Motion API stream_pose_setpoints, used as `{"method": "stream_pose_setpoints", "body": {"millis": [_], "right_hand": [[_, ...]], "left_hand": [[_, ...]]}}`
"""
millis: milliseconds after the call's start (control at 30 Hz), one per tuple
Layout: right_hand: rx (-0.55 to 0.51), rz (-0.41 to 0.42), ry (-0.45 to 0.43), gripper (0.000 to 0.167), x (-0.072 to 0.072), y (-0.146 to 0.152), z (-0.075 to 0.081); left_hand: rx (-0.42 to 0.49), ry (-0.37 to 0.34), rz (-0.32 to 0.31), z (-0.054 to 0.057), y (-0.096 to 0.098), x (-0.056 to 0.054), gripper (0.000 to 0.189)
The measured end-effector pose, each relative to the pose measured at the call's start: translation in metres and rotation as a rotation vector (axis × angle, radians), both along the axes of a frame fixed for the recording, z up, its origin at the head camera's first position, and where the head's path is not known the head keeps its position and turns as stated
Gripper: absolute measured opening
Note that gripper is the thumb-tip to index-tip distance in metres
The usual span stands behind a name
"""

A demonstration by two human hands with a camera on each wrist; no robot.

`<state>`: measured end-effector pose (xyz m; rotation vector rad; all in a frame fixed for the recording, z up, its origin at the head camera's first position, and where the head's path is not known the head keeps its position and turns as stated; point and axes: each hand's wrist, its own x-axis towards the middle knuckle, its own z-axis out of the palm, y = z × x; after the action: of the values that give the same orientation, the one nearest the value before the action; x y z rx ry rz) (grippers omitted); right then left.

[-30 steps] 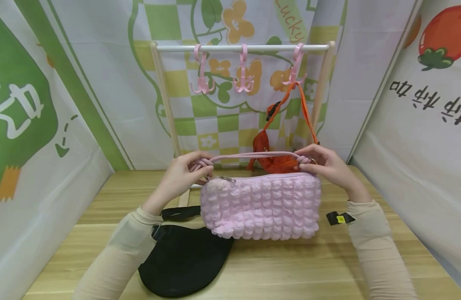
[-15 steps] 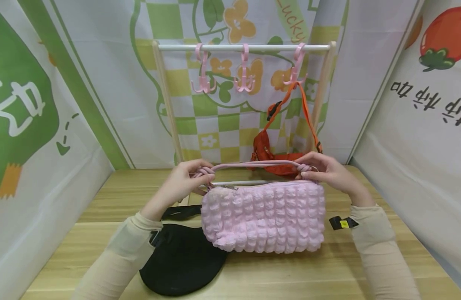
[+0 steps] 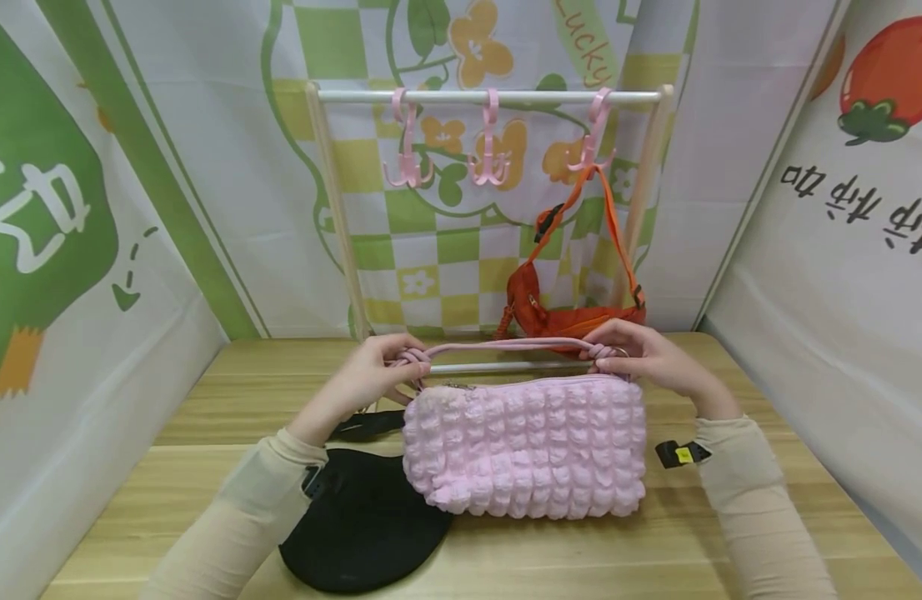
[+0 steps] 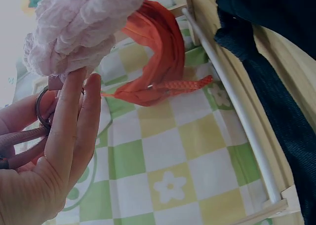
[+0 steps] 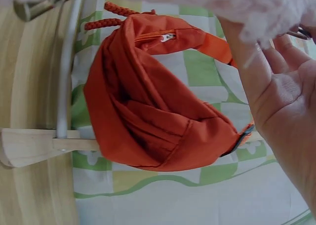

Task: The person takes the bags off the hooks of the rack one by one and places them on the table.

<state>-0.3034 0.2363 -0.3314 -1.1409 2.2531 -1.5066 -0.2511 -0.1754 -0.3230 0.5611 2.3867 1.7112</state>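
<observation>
A pink puffy handbag (image 3: 524, 446) hangs upright by its thin strap (image 3: 506, 344), in front of the rack. My left hand (image 3: 374, 367) pinches the strap's knotted left end; a metal ring (image 4: 43, 109) there shows in the left wrist view. At the other knot, my right hand (image 3: 644, 354) holds the strap between thumb and fingers. Whether the handbag's bottom touches the table cannot be told. Behind it, an orange waist bag (image 5: 158, 96) dangles from the right-hand pink hook (image 3: 599, 142). A black crescent-shaped bag (image 3: 363, 525) lies below my left hand, partly covered by the handbag.
A rack with a white top bar (image 3: 536, 97) and wooden posts stands at the back of the wooden table (image 3: 739, 542). Its left hook (image 3: 408, 158) and middle hook (image 3: 491, 158) carry nothing. Printed cloth walls enclose the back and both sides.
Both hands have come down with the pink handbag, bringing it lower and nearer to me. More of the orange waist bag and the rack's lower bar now shows behind it.
</observation>
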Motion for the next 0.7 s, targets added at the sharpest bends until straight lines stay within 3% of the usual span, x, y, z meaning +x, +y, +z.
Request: {"method": "stream_pose_setpoints", "body": {"millis": [267,467,700], "right_hand": [[0.045,-0.037,-0.005,0.033,-0.006,-0.002,-0.014],[0.064,-0.041,0.029,0.033,-0.011,-0.006,-0.025],[0.073,-0.04,-0.001,0.033,-0.016,-0.008,-0.035]], "left_hand": [[-0.02,0.009,-0.011,-0.013,0.0,-0.009,0.024],[-0.05,0.038,0.011,-0.023,-0.001,-0.016,0.024],[-0.116,0.067,0.03,-0.034,-0.001,-0.025,0.025]]}}
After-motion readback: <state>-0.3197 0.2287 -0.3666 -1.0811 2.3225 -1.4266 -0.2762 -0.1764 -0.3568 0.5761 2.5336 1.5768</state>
